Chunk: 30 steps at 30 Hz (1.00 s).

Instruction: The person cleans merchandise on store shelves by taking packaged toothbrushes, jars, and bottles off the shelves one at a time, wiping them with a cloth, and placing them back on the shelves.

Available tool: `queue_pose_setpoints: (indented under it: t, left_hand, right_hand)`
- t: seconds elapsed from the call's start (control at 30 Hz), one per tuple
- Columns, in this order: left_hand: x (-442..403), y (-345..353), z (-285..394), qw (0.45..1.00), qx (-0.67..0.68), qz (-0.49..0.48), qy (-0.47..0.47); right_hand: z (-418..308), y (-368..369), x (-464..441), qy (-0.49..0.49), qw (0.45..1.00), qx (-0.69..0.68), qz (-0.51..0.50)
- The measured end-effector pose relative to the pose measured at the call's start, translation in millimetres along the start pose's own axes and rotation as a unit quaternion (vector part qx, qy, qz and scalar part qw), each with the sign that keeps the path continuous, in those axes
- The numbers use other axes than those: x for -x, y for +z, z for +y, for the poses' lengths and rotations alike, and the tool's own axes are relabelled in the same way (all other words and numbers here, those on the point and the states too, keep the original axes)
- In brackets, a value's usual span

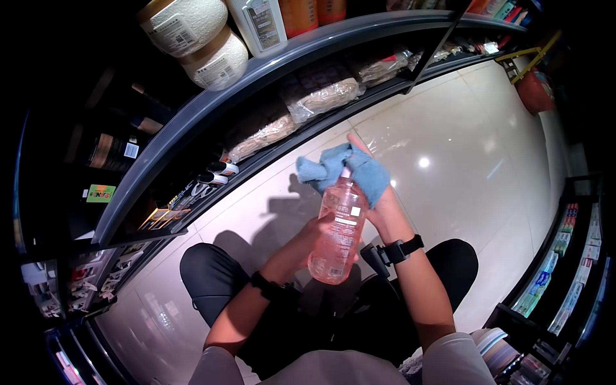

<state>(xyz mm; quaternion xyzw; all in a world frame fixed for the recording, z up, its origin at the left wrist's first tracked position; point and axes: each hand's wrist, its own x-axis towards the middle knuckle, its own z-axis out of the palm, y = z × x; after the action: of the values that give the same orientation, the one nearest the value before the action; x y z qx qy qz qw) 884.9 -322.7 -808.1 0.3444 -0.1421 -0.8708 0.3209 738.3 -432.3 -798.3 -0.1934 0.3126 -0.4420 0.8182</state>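
A clear pink bottle [338,240] with a printed label is held upright over my lap, slightly tilted. My left hand [313,239] is wrapped round its left side, fingers partly behind it. A blue cloth [370,178] drapes around the bottle's neck and top. My right hand [383,208] is behind and under the cloth, closed on it at the bottle's upper right, with one fingertip showing above the cloth. The cloth hides most of the right fingers.
A curved shelf edge [301,48] runs across the top, with white jars [215,61] and bagged goods [321,97] on it and below. Another shelf [552,282] with small packages stands at right. A red basket [534,91] is at upper right. Pale tiled floor [462,167] lies between.
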Motion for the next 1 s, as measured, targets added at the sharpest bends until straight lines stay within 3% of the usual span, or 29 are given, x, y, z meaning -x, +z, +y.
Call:
queue_pose_setpoints:
  t: [0.07, 0.13, 0.2, 0.27, 0.33, 0.4, 0.43, 0.57, 0.63, 0.67, 0.77, 0.83, 0.87, 0.93, 0.97, 1.0]
  left_hand:
    - [-1, 11, -1, 0.997, 0.062, -0.018, -0.034]
    - [1, 21, 1, 0.995, 0.072, -0.064, 0.022]
    - [0, 16, 2, 0.988, 0.126, -0.086, 0.005]
    - [4, 18, 8, 0.995, 0.036, -0.015, 0.089]
    - [5, 6, 14, 0.996, 0.056, -0.014, 0.061]
    - [5, -1, 18, 0.972, -0.135, 0.159, 0.106]
    - [4, -5, 18, 0.963, -0.146, 0.15, 0.167]
    - [3, -11, 10, 0.928, -0.214, 0.191, 0.24]
    - [0, -2, 6, 0.895, -0.265, 0.234, 0.272]
    - [2, 1, 7, 0.895, -0.264, 0.236, 0.27]
    - [12, 10, 14, 0.927, -0.225, 0.196, 0.227]
    - [17, 12, 16, 0.957, -0.195, 0.181, 0.117]
    - [18, 11, 14, 0.957, -0.193, 0.181, 0.116]
    - [20, 9, 12, 0.989, -0.068, 0.124, 0.04]
    - [19, 5, 9, 0.989, -0.068, 0.125, 0.041]
    - [17, -1, 4, 0.997, -0.004, 0.068, 0.046]
  right_hand:
    - [-3, 1, 2, -0.003, 1.0, 0.001, 0.0]
    - [-3, 6, 9, -0.044, 0.996, -0.059, 0.049]
    - [4, 6, 8, -0.051, 0.995, -0.07, 0.056]
    - [10, 10, 12, -0.009, 0.998, -0.063, 0.011]
    - [23, 1, 13, -0.008, 1.0, 0.01, -0.006]
    - [36, 3, 18, -0.046, 0.995, 0.085, -0.03]
    - [47, 3, 18, -0.085, 0.983, 0.161, -0.008]
    - [59, -2, 23, 0.009, 0.997, 0.079, -0.004]
    - [53, -1, 18, -0.022, 0.995, 0.099, -0.021]
    - [50, -3, 14, -0.053, 0.991, 0.119, -0.04]
    - [40, -6, 3, -0.018, 0.998, 0.047, -0.043]
    - [31, -7, 2, -0.004, 0.998, -0.003, -0.058]
    - [28, -7, 1, -0.002, 0.998, -0.002, -0.058]
    - [25, -5, 1, -0.002, 0.999, -0.011, -0.045]
    - [18, 21, 8, 0.012, 0.998, -0.046, 0.04]
    - [21, 19, 9, 0.012, 0.998, -0.046, 0.039]
